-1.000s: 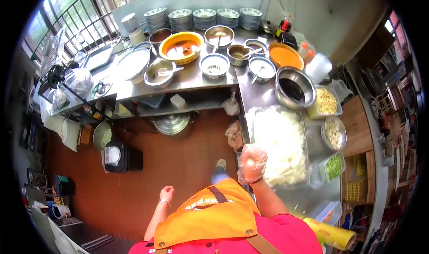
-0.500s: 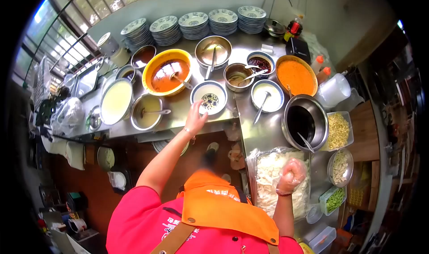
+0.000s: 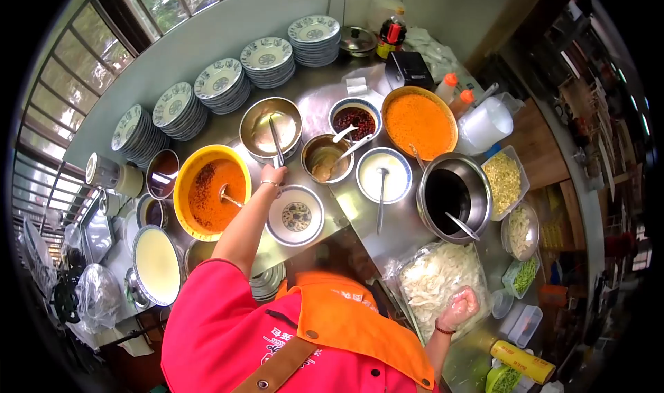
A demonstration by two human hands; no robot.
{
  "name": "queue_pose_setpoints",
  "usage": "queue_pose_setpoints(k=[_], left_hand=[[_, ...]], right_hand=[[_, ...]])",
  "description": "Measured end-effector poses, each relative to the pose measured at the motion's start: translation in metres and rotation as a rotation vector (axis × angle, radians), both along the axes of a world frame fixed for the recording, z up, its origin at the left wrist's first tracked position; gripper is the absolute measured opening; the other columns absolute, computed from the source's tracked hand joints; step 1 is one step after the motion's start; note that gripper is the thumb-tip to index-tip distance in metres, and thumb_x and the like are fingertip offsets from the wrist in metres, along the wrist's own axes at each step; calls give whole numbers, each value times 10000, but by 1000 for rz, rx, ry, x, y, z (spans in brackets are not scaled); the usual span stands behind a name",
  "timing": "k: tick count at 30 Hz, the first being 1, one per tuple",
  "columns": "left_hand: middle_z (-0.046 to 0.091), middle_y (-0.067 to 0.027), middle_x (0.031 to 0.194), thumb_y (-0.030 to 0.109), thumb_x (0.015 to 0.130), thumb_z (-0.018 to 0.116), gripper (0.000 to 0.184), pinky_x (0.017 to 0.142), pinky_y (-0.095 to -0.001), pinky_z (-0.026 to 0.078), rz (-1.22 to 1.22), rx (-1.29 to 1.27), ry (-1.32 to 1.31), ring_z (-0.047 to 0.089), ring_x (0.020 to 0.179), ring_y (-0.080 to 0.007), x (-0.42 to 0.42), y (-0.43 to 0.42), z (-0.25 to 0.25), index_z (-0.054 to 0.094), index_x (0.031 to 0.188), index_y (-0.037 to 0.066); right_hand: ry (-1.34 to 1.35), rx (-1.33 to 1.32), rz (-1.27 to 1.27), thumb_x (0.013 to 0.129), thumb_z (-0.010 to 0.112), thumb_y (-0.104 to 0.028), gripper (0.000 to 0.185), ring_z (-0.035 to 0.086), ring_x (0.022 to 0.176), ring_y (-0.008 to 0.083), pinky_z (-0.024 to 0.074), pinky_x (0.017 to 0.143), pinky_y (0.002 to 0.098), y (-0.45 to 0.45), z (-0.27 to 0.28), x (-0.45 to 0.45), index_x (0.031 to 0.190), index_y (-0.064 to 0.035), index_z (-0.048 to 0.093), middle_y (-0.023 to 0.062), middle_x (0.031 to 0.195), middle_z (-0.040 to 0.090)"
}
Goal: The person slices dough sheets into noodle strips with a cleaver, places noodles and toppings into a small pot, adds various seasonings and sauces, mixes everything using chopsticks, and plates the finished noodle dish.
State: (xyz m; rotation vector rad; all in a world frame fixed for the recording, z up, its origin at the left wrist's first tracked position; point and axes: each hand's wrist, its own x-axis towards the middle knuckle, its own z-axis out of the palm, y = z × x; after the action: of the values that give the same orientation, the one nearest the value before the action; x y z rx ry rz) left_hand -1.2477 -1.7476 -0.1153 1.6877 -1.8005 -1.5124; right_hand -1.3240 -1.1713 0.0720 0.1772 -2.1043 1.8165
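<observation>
My left hand [image 3: 274, 174] has its fingers closed at the handle end of a metal spoon [image 3: 277, 140], which rests in a steel bowl [image 3: 252, 135]. Just below the wrist stands a white bowl with a blue rim [image 3: 310, 206], a dark pattern on its bottom. My right hand [image 3: 459, 308], in a clear plastic glove, is curled closed above the right edge of a plastic-lined tray [image 3: 407, 282] of pale shredded food [image 3: 432, 275]. Whatever it may hold is hidden. Beside the white bowl, a smaller metal pot [image 3: 324, 174] holds brown paste and a spoon.
Stacks of patterned plates [image 3: 221, 81] line the wall. A yellow basin [image 3: 181, 185] of red sauce stands left, above a bowl of pale liquid [image 3: 158, 265]. Rightward are a white sauce bowl [image 3: 393, 171], an orange sauce bowl [image 3: 418, 123] and a steel bowl of dark liquid [image 3: 449, 192].
My left hand has moved from the white bowl's rim to the spoon handle in the steel bowl. My right hand stays curled over the tray. The view has turned right.
</observation>
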Motion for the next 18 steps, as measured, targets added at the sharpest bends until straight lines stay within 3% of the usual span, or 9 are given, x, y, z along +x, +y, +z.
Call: queue_pose_setpoints(k=[3,6,8,11,13,14,15,17,18], left_hand=[[610,-90,686,92,824,687,149,427,-304,448,24,313,362,561,499,-171,6,5,12,567,830,3],[520,-30,632,91,852,671,159,411,-272,416,102,493,465,497,491,-129,12,2,16,521,821,49],[508,-25,651,85,862,654,151,428,-261,419,97,453,459,495,520,-122,14,14,42,507,840,57],[493,-1,631,103,871,639,132,431,-253,375,81,332,389,456,487,-109,12,27,70,513,842,77],[445,30,588,84,871,631,147,403,-235,337,50,342,398,425,458,-88,13,39,89,493,825,103],[433,34,581,83,875,628,160,397,-226,342,8,310,414,421,450,-83,14,51,102,483,810,102],[440,30,581,82,879,623,157,405,-227,364,0,275,417,426,442,-86,13,70,119,482,810,95],[481,9,620,75,878,616,135,422,-229,384,-146,295,448,466,478,-91,24,85,120,490,830,82],[477,8,612,76,875,614,118,434,-229,388,-159,297,457,471,487,-90,24,107,132,503,836,71]], right_hand=[[0,52,43,788,488,-198,285,338,523,69,227,487,222,-4,1,-6,565,-89,347,-24,565,344],[-2,83,103,817,512,-277,351,355,530,67,240,495,222,-9,4,-22,564,-92,352,-23,565,351],[11,71,99,827,522,-306,379,352,530,68,242,501,220,-9,5,-36,564,-92,354,-24,568,351],[14,287,99,910,474,-165,336,423,551,97,311,514,247,-2,24,-57,594,-57,439,4,592,442],[151,496,64,916,450,-37,262,477,592,110,367,537,267,9,35,-84,661,-44,509,16,619,495],[7,296,59,916,484,-1,169,513,637,113,411,569,265,29,18,-105,773,-49,559,6,691,538],[98,435,42,927,518,-8,96,545,675,106,454,595,247,47,8,-126,888,-48,596,0,780,578],[-149,351,20,901,617,-52,93,598,723,131,514,648,281,65,25,-159,992,-58,629,37,841,641],[-119,399,-23,880,660,-83,138,628,739,152,527,673,294,84,5,-185,1013,-57,633,51,864,659]])
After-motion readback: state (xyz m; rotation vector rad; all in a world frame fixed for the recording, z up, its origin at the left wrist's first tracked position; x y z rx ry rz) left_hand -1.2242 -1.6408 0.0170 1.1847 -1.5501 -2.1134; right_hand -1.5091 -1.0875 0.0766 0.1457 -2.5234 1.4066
